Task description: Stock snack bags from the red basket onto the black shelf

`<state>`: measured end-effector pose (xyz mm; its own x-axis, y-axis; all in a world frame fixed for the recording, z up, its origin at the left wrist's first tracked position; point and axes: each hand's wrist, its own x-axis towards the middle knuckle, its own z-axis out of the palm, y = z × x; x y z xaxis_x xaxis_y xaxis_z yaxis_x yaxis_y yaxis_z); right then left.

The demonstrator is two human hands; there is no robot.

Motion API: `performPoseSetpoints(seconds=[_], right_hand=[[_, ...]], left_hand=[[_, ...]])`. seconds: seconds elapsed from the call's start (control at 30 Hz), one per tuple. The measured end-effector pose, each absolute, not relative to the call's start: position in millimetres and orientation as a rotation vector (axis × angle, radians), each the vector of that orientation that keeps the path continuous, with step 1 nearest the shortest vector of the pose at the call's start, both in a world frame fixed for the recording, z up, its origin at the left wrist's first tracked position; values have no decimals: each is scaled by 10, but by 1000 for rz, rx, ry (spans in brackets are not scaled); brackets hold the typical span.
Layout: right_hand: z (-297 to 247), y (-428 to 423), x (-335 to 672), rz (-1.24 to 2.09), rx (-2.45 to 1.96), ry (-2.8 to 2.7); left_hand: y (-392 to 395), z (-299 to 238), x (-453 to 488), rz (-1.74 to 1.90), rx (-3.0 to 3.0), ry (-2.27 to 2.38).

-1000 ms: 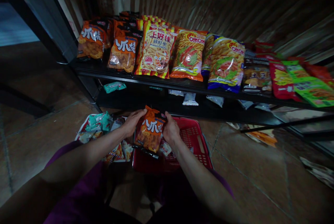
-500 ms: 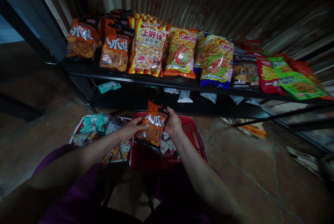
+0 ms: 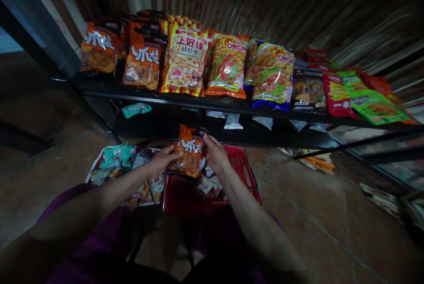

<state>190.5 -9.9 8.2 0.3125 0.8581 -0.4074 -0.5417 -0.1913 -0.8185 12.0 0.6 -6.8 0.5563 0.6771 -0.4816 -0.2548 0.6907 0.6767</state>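
Observation:
Both my hands hold one orange snack bag (image 3: 188, 151) with white characters, lifted above a red plastic basket (image 3: 247, 173) on the floor. My left hand (image 3: 162, 160) grips the bag's left edge with fingers curled. My right hand (image 3: 215, 156) pinches its right edge. Small packets lie in the basket under the bag. Matching orange bags (image 3: 142, 61) stand at the left end of the black shelf (image 3: 185, 100) ahead.
The shelf carries a row of snack bags: yellow prawn crackers (image 3: 187, 61), orange and blue chip bags (image 3: 271, 76), red and green bags to the right. A white tray of small packets (image 3: 115, 162) sits on the tiled floor at left. Loose sachets lie on the lower shelf.
The orange bag has risen from the basket toward the shelf. My left hand shifted down to the bag's lower left edge, and the view swung slightly left.

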Motion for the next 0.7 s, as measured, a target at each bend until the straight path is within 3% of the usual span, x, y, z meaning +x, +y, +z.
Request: performPoseSetpoints(seconds=[0.33,0.7], right_hand=[[41,-89,1914,1268,-1246,-288],[80,-294,1775,1675,-1393,-567]], left_hand=[[-10,-51,115,555,578,710],[128,-178,164,894,656,882]])
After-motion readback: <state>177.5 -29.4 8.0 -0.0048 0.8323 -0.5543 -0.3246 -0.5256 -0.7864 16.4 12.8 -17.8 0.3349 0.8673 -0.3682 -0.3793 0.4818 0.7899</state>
